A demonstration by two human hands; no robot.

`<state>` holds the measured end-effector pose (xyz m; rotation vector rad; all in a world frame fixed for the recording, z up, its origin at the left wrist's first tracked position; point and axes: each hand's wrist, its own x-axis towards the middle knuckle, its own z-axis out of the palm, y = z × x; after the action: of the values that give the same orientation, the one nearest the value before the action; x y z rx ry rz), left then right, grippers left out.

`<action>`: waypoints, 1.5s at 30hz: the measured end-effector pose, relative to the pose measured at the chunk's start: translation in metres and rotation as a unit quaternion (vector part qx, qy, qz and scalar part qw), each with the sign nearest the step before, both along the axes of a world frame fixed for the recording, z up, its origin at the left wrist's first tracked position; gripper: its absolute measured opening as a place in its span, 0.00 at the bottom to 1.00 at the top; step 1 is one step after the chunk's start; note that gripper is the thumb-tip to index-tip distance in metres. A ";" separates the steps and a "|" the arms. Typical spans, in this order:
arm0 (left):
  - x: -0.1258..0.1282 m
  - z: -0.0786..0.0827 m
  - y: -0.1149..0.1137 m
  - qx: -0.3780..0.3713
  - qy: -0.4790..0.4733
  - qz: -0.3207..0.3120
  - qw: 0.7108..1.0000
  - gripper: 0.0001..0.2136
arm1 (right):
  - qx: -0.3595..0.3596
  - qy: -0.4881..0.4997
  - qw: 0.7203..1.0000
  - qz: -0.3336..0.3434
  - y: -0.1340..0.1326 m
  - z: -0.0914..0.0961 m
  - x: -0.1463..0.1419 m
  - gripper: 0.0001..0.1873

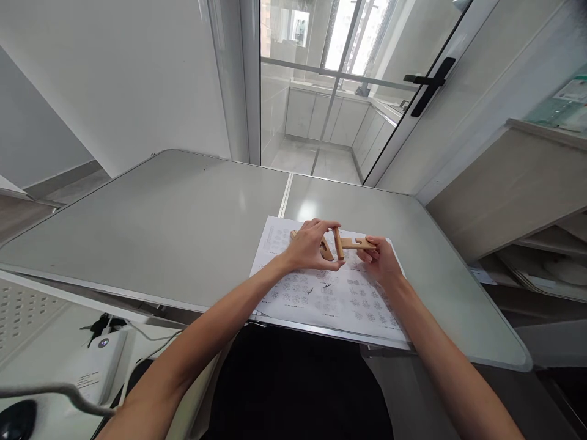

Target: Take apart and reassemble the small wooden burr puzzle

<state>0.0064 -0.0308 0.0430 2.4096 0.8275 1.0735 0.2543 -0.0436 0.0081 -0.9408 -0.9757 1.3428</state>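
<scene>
My left hand (316, 245) pinches a short wooden bar (338, 243) by its two ends, between thumb and fingers. My right hand (380, 256) grips the far end of a flat notched wooden piece (355, 243), whose other end meets the bar. Whether the two pieces are joined or only touching, I cannot tell. Another notched wooden piece (326, 249) shows behind my left hand, partly hidden by it. Beneath both hands lies a white printed sheet (321, 305) covered with small drawings of pieces.
The grey folding table (206, 226) has a seam across its middle. A glass door with a black handle (431, 82) stands beyond it. Shelves (518, 183) rise at the right. On a lower white surface at the left sit a white box (98, 366), keys and cables.
</scene>
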 end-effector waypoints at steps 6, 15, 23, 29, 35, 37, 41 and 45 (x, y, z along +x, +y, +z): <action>0.003 0.000 -0.002 0.001 0.010 0.019 1.000 0.37 | 0.003 0.005 1.000 -0.012 0.001 -0.001 -0.001 0.26; 0.001 0.000 -0.001 0.002 0.005 0.001 1.000 0.36 | 0.001 0.005 1.000 -0.010 0.000 0.000 -0.001 0.26; 0.001 0.003 -0.003 -0.001 0.004 0.020 1.000 0.37 | -0.003 0.006 1.000 -0.011 0.001 0.001 0.001 0.26; 0.000 0.006 -0.001 -0.017 -0.005 0.003 1.000 0.35 | -0.005 0.000 1.000 0.003 0.000 0.003 0.000 0.26; -0.001 0.006 -0.001 -0.019 -0.005 -0.015 1.000 0.35 | -0.003 0.004 1.000 0.005 -0.001 0.005 -0.002 0.26; -0.001 0.005 -0.001 -0.017 -0.005 -0.013 1.000 0.35 | -0.003 0.007 1.000 0.004 0.000 0.004 -0.003 0.26; 0.001 0.003 0.000 -0.003 -0.018 0.026 0.999 0.35 | -0.002 0.014 1.000 -0.003 0.001 0.003 -0.004 0.27; 0.000 0.005 0.000 -0.016 -0.007 0.011 1.000 0.35 | -0.004 0.019 1.000 -0.006 0.002 0.003 -0.004 0.27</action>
<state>0.0061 -0.0307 0.0476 2.3688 0.8613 1.0764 0.2501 -0.0419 0.0107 -0.9237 -0.9357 1.3516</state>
